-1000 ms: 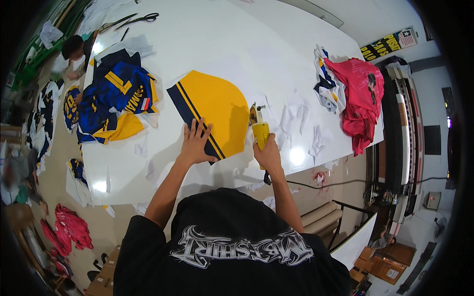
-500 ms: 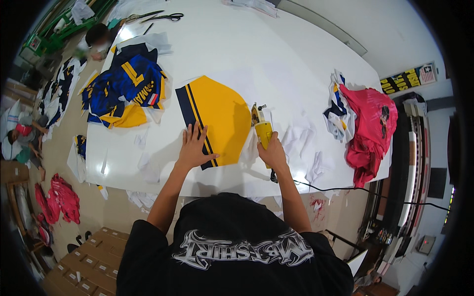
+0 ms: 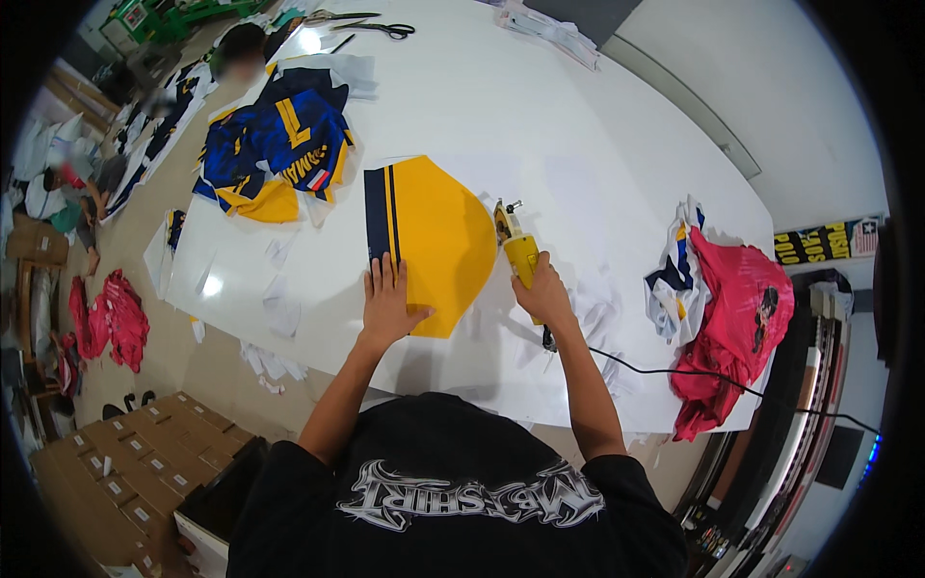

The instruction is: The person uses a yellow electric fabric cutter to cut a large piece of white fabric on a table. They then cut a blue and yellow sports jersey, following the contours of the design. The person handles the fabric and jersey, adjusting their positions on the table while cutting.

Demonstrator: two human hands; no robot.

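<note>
A yellow fabric panel (image 3: 438,241) with a curved right edge and dark navy stripes along its left side lies flat on the white table (image 3: 578,125). My left hand (image 3: 389,301) rests palm down on its lower left part, fingers stretched over the stripes and thumb out to the right. In my right hand (image 3: 546,291) is a yellow electric rotary fabric cutter (image 3: 521,255), gripped round its body. The cutter's metal head is right beside the panel's curved edge; whether the blade touches the cloth cannot be made out. A black cord (image 3: 665,370) trails from it to the right.
Blue and yellow jersey pieces (image 3: 279,144) are heaped on the left; black scissors (image 3: 385,30) lie beyond them. Red fabric (image 3: 737,318) is piled at the right edge. White scraps (image 3: 597,308) lie near the cutter. Cardboard boxes (image 3: 159,453) stand lower left. Another person (image 3: 241,53) is beyond the table.
The whole view has tilted and shifted a little, and the panel's stripes now appear more upright. Both hands keep their places: left on the panel, right round the cutter beside the curved edge.
</note>
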